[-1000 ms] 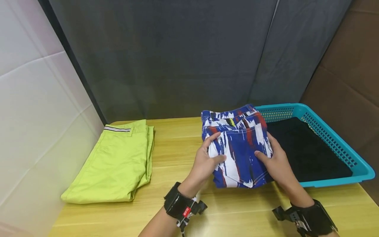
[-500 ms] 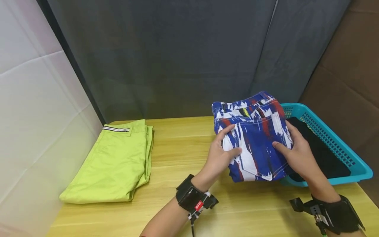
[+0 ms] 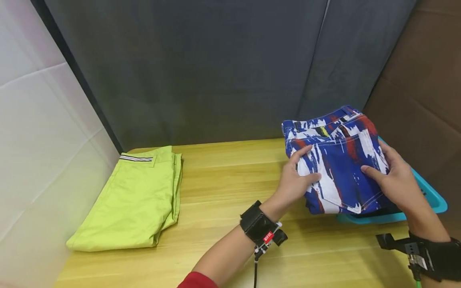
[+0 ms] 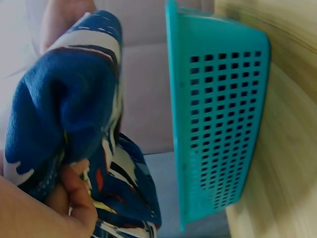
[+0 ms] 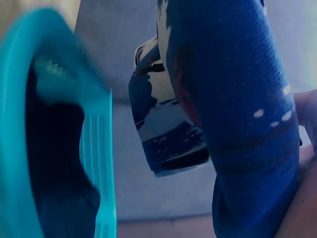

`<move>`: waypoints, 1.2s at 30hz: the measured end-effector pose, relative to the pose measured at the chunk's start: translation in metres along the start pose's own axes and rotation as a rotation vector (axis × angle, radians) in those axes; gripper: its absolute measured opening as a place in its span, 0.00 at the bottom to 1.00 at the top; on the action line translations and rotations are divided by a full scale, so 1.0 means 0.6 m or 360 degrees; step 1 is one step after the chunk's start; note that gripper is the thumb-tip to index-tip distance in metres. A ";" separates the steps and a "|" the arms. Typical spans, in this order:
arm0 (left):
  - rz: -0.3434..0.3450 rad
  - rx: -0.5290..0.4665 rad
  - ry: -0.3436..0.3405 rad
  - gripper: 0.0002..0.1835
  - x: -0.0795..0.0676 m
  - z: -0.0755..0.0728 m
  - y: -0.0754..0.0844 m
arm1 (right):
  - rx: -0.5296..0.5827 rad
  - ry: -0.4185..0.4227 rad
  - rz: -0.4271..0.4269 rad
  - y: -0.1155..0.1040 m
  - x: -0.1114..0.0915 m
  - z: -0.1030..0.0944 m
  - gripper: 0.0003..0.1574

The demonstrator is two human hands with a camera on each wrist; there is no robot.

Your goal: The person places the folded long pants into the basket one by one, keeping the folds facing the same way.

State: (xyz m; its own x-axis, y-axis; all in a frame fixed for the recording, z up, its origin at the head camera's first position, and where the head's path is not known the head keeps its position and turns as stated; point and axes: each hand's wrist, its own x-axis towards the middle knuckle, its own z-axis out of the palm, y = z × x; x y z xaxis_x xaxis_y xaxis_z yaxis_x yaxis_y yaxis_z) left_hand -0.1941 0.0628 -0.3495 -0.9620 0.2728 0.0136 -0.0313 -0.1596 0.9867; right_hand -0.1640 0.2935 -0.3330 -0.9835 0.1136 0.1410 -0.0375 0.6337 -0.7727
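Observation:
Folded trousers or shorts [image 3: 340, 164], patterned in blue, white and red with a back pocket on top, are held up between both hands. My left hand [image 3: 293, 182] grips their left edge, thumb on top and fingers curled underneath. On the opposite edge my right hand [image 3: 401, 182] holds them the same way. Beneath is a turquoise basket [image 3: 432, 194], mostly hidden by the garment in the head view. Both wrist views show the garment raised above the basket rim [image 4: 177, 119]. Inside the basket lies dark folded cloth [image 5: 59, 163].
Lime-green folded trousers [image 3: 133, 200] with a striped waistband trim lie at the left of the wooden table [image 3: 216, 192]. A dark grey curtain [image 3: 201, 72] stands behind, a white one [image 3: 43, 132] at left and a brown one [image 3: 425, 80] at right.
Both hands have carried the patterned garment to the right and slightly up, from beside the basket to over it. It now covers most of the basket in the head view.

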 end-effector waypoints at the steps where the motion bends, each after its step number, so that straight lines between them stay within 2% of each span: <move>1: 0.0000 0.0001 -0.0016 0.38 0.003 0.006 -0.002 | -0.0004 0.0006 0.0011 0.005 0.001 -0.007 0.49; 10: 0.0020 0.0165 -0.0011 0.36 0.029 0.053 -0.021 | -0.0105 0.0099 0.0074 0.043 0.006 -0.035 0.48; 17: -0.0027 0.0338 -0.0030 0.34 0.038 0.093 -0.033 | -0.0232 0.0128 0.0108 0.076 0.012 -0.060 0.47; 25: -0.0041 0.0418 0.0064 0.34 0.054 0.137 -0.048 | -0.0273 0.0136 0.0139 0.116 0.025 -0.084 0.46; 28: -0.0025 0.0508 0.0064 0.34 0.059 0.141 -0.055 | -0.0295 0.0129 0.0117 0.127 0.031 -0.082 0.46; 32: -0.0021 0.0612 0.0015 0.32 0.060 0.133 -0.069 | -0.0317 0.0082 0.0097 0.138 0.039 -0.074 0.45; 36: -0.0014 0.0614 -0.0063 0.30 0.060 0.124 -0.079 | -0.0306 0.0057 0.0094 0.146 0.042 -0.070 0.45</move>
State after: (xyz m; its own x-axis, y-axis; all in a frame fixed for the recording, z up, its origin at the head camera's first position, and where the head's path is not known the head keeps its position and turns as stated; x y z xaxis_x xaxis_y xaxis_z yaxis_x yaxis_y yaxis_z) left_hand -0.2071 0.1506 -0.3840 -0.9506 0.3104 0.0035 0.0721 0.2096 0.9751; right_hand -0.1848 0.3842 -0.3709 -0.9759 0.1799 0.1233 0.0580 0.7590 -0.6485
